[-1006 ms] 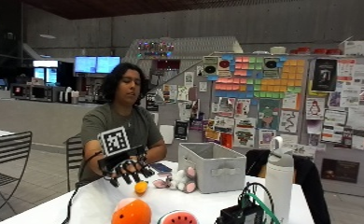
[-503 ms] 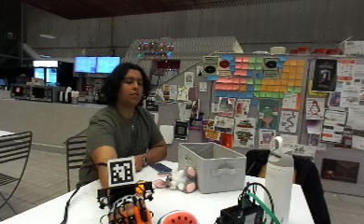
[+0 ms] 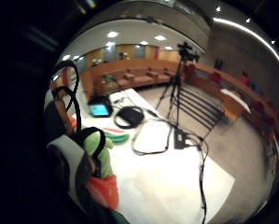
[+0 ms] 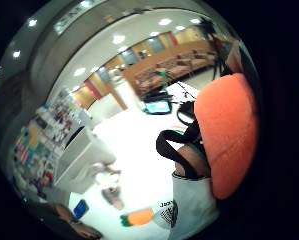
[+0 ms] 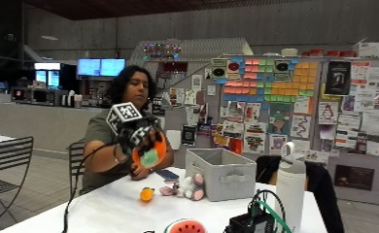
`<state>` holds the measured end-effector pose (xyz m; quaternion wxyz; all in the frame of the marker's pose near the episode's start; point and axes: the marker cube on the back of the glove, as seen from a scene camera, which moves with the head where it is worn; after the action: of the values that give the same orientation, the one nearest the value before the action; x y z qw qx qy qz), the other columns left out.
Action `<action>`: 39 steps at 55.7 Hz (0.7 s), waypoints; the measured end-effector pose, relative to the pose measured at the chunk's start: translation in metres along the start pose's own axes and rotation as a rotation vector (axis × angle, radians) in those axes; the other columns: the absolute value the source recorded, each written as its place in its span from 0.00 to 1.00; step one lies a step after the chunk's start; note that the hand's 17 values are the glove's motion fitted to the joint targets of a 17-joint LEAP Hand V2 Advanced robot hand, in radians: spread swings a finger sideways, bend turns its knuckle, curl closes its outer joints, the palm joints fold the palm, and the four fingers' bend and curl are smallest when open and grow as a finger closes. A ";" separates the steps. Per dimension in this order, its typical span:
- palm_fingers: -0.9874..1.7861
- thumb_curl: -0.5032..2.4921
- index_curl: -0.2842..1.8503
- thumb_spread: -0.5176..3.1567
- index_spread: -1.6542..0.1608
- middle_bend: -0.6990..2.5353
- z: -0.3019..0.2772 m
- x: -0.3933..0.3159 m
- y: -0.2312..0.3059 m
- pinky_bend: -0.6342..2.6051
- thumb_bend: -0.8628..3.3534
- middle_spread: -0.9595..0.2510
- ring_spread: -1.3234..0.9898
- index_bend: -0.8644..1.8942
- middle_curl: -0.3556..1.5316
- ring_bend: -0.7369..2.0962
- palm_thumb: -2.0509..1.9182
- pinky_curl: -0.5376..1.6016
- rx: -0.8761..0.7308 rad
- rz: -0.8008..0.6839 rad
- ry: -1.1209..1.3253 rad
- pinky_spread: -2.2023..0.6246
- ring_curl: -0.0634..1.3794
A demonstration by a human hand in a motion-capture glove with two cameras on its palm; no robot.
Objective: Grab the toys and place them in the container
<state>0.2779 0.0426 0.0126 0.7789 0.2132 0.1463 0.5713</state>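
While the gloved right hand (image 5: 140, 138) held an orange toy (image 5: 149, 154) in curled fingers above the table (image 5: 105, 213), short of the grey container (image 5: 226, 174), a careless release risked dropping it outside the rim.

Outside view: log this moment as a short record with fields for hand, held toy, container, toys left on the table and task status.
hand: gloved right hand raised above the table, gripping a toy
held toy: orange toy with green top
container: grey fabric bin on the white table, nothing visible inside from here
toys on table: small orange carrot toy, pink and white plush beside the bin, watermelon slice toy
status: held toy not yet in the bin
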 end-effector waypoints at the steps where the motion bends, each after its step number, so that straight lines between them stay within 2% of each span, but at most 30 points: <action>1: 0.76 0.38 0.27 0.45 0.68 0.49 -0.012 -0.014 0.001 0.56 0.23 0.39 0.40 0.41 0.55 0.73 0.67 0.50 0.012 -0.029 -0.022 0.64 0.45; 10: 0.75 0.40 0.31 0.43 0.67 0.51 -0.106 -0.132 0.001 0.56 0.22 0.38 0.41 0.45 0.61 0.73 0.66 0.51 0.081 -0.201 -0.385 0.64 0.47; 17: 0.74 0.42 0.34 0.42 0.66 0.52 -0.134 -0.222 -0.015 0.56 0.22 0.37 0.41 0.47 0.64 0.74 0.66 0.51 0.074 -0.284 -0.617 0.64 0.48; 19: 0.74 0.42 0.35 0.42 0.66 0.52 -0.131 -0.242 -0.015 0.57 0.22 0.37 0.41 0.47 0.65 0.74 0.66 0.51 0.098 -0.395 -0.634 0.64 0.49; 22: 0.74 0.43 0.36 0.41 0.66 0.52 -0.119 -0.266 -0.013 0.57 0.22 0.37 0.41 0.48 0.66 0.75 0.66 0.51 0.179 -0.661 -0.593 0.64 0.49; 23: 0.74 0.43 0.36 0.41 0.66 0.52 -0.115 -0.274 -0.015 0.57 0.22 0.37 0.41 0.48 0.67 0.75 0.66 0.51 0.176 -0.667 -0.586 0.64 0.49; 27: 0.73 0.44 0.38 0.41 0.66 0.52 -0.098 -0.307 -0.028 0.57 0.21 0.37 0.41 0.48 0.68 0.75 0.66 0.52 0.061 -0.433 -0.601 0.64 0.50; 31: 0.72 0.45 0.40 0.40 0.66 0.52 -0.065 -0.321 -0.033 0.58 0.21 0.37 0.41 0.48 0.69 0.75 0.66 0.52 -0.037 -0.462 -0.574 0.64 0.50; 35: 0.63 0.45 0.41 0.40 0.67 0.47 -0.040 -0.339 -0.024 0.56 0.20 0.39 0.42 0.44 0.67 0.73 0.65 0.50 -0.338 -0.325 -0.619 0.64 0.48; 39: 0.42 0.40 0.42 0.44 0.68 0.40 -0.013 -0.340 -0.013 0.55 0.18 0.44 0.43 0.44 0.62 0.66 0.58 0.51 -0.518 -0.305 -0.583 0.67 0.46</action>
<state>0.1785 -0.2826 -0.0104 0.8914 0.1388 -0.1987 0.3830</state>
